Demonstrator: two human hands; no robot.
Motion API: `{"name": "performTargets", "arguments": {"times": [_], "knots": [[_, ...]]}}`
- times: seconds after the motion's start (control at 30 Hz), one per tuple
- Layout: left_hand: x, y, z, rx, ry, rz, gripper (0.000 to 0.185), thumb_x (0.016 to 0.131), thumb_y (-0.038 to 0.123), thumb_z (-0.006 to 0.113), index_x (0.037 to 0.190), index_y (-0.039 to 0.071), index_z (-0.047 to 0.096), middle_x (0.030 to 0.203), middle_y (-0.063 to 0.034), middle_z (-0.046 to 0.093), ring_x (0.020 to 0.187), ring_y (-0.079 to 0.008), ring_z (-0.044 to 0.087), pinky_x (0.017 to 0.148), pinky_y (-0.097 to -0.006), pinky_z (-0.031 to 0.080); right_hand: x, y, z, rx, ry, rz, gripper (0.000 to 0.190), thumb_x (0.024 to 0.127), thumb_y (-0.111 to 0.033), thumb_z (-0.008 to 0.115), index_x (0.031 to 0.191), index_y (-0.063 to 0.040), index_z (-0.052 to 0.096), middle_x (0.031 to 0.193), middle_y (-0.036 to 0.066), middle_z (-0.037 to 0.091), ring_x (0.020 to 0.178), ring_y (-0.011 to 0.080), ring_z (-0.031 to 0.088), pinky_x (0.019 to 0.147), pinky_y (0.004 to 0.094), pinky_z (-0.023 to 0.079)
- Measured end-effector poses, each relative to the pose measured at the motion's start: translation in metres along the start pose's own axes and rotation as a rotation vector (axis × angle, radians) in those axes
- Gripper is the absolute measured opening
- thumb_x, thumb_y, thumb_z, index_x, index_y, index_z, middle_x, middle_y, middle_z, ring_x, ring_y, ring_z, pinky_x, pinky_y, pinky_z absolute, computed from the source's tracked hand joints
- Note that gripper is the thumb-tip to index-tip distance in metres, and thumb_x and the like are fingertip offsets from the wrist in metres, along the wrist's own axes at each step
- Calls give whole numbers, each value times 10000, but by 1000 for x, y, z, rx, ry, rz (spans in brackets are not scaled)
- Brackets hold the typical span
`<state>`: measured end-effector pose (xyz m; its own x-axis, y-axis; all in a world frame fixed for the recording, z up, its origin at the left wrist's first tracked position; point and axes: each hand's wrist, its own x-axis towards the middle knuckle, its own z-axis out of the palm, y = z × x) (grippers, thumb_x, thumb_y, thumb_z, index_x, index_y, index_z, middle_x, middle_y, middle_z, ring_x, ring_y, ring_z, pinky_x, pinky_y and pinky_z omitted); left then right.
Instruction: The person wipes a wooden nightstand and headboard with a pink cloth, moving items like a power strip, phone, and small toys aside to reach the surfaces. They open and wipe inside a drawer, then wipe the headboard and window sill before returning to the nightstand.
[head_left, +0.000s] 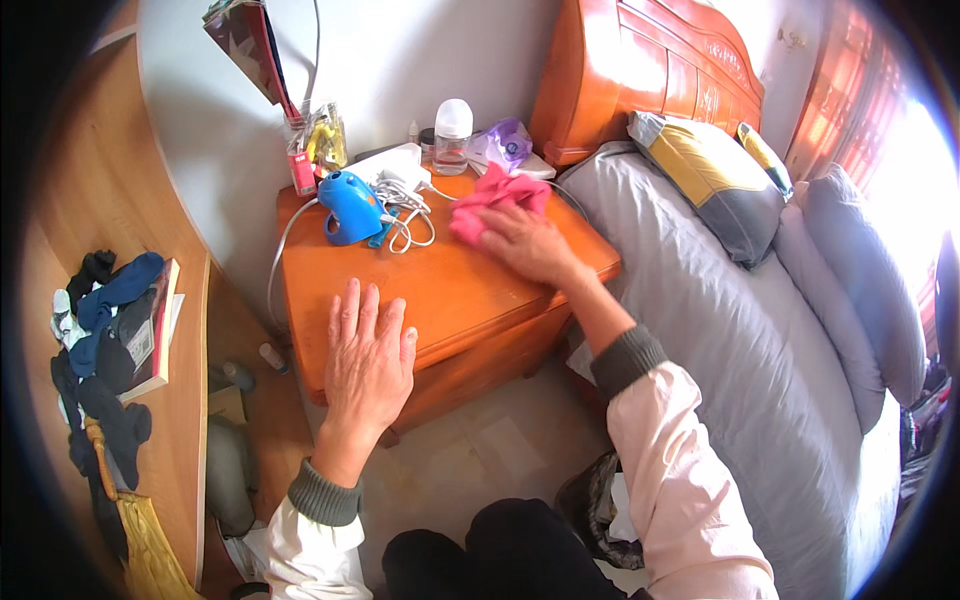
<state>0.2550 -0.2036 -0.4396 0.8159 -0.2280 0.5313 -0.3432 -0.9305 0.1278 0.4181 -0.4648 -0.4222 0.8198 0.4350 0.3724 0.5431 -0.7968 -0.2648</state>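
Note:
Under my right hand (525, 244) is a bunched pink cloth (501, 196), pressed onto the wooden nightstand (450, 307) near its right side. My left hand (367, 360) is spread flat over the front left edge of the nightstand and holds nothing; whether it touches the wood I cannot tell. A blue plastic device (351, 208) with a handle stands beyond my left hand. Next to it lies a tangle of white cable (401, 199). Farther back, a clear bottle with a white cap (453, 139) stands left of the cloth, and a purple packet (506, 144) lies behind it.
A jar of small items (326, 139) stands at the back left corner. The bed (675, 300) with pillows (709, 176) borders the nightstand on the right. On the left, a wooden shelf (176, 420) holds socks (112, 307) and a book (161, 345). A waste bin (592, 502) sits beside my knees.

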Motion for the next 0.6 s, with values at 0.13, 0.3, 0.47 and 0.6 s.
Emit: {"name": "performTargets", "arguments": {"times": [0.13, 0.3, 0.47, 0.6], "knots": [[10, 18, 1, -46, 28, -12, 404, 1014, 238, 515, 1345, 10, 558, 1465, -254, 487, 1466, -429, 309, 1218, -557, 216, -9, 82, -43, -286, 57, 300, 571, 1015, -557, 412, 1475, -227, 490, 1508, 153, 479, 1325, 389, 526, 1113, 507, 406], [8, 10, 0, -8, 38, -27, 404, 1008, 220, 518, 1349, 6, 549, 1465, -254, 486, 1467, -422, 311, 1219, -544, 227, -64, 75, -46, -108, 83, 608, 570, 1024, -458, 423, 1491, -133, 445, 1497, 217, 466, 1299, 439, 528, 1062, 501, 451], [11, 16, 8, -35, 81, -31, 397, 1004, 206, 523, 1342, -1, 549, 1450, -250, 503, 1459, -414, 329, 1220, -526, 245, -111, 54, -12, -28, 619, 479, 479, 1048, -245, 453, 1482, -50, 406, 1491, 315, 395, 1355, 501, 432, 1102, 511, 415], [12, 16, 4, -46, 102, -38, 390, 1004, 209, 526, 1327, -6, 560, 1440, -251, 514, 1453, -420, 336, 1219, -518, 253, -118, -37, 49, -87, 788, 403, 475, 1049, -22, 389, 1477, 147, 269, 1554, 350, 250, 1465, 508, 235, 1239, 465, 229]]}}
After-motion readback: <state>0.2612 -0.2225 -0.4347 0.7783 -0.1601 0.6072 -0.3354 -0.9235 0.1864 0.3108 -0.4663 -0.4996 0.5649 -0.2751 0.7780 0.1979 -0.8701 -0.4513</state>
